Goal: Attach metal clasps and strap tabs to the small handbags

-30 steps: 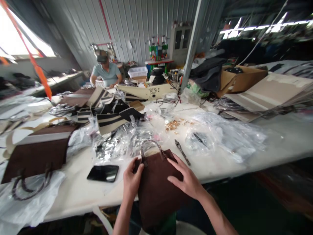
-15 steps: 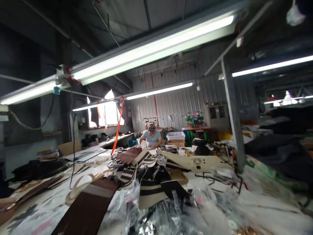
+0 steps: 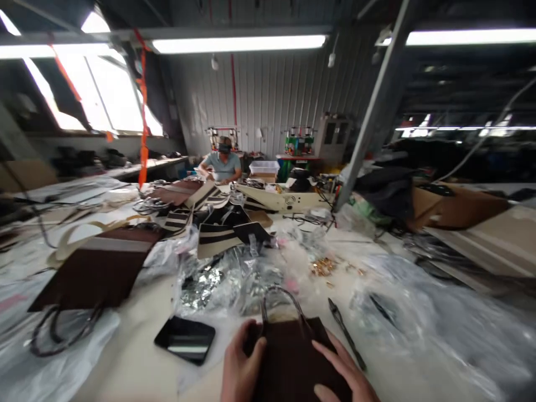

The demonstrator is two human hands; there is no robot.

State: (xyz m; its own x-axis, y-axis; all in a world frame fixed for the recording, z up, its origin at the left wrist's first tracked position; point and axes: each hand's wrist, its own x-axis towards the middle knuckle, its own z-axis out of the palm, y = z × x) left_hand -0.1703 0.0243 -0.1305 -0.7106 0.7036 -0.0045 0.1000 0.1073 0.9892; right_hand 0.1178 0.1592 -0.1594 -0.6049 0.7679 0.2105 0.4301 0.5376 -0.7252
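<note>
A dark brown handbag piece (image 3: pixel 288 357) with an arched handle (image 3: pixel 285 290) lies low in front of me, its lower part cut off by the frame. My left hand (image 3: pixel 240 357) grips its left edge, thumb on the front and fingers curled at the side. On the right side of the piece rests my right hand (image 3: pixel 345 368), fingers stretched out and apart over the surface. Left of my left hand is a black phone (image 3: pixel 185 339). A dark slender tool (image 3: pixel 347 334), its kind unclear, lies just beyond my right hand.
Small gold-coloured metal pieces (image 3: pixel 323 266) and clear plastic bags (image 3: pixel 234 285) lie ahead. Another brown bag piece (image 3: pixel 96 268) is at left. Striped panels (image 3: pixel 220 240) are piled mid-table. A metal post (image 3: pixel 372 111) rises at right. Another person (image 3: pixel 223 162) sits across the table.
My view has tilted down and swung right. Both my hands and the brown handbag piece now show at the bottom, along with the phone and the dark tool.
</note>
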